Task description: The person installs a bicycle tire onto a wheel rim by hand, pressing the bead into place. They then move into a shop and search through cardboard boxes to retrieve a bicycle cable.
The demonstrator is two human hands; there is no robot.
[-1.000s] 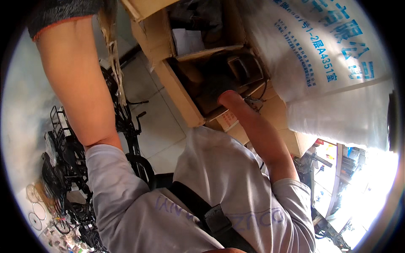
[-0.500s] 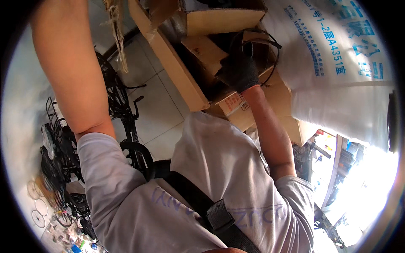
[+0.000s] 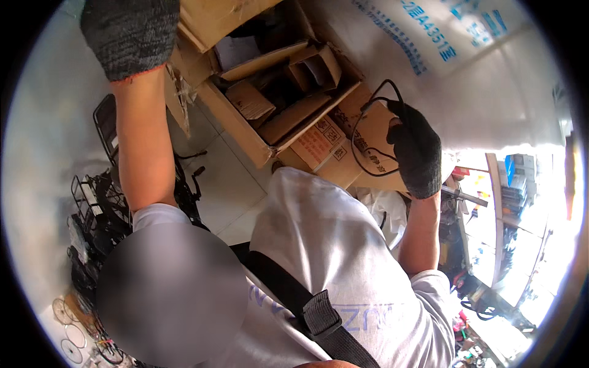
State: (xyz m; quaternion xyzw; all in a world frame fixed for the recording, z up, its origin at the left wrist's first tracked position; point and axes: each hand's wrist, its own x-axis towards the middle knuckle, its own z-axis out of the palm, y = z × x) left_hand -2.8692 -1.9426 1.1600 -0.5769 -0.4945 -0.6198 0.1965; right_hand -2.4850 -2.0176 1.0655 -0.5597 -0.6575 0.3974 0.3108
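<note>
My right hand [image 3: 417,153], in a dark knit glove, is closed around a thin black cable [image 3: 354,136]. A loop of the cable hangs to the left of the glove, in front of a cardboard side with printing. To the left of it stands an open cardboard box [image 3: 245,132] holding smaller pieces of cardboard, among them an open small carton [image 3: 316,67]. My left hand [image 3: 132,37], gloved the same way, is raised at the upper left beside a cardboard flap [image 3: 230,18]. The top edge of the picture cuts off its fingers.
A large white plastic sack [image 3: 491,92] with blue printing bulges at the upper right. Black bicycle parts [image 3: 101,196] stand along the left, beside a tiled floor [image 3: 230,184]. Shelving with goods [image 3: 518,184] is at the right, in strong light.
My right hand has come out of the cardboard box and moved right with the cable in it. My left hand, outside the picture before, now shows at the upper left.
</note>
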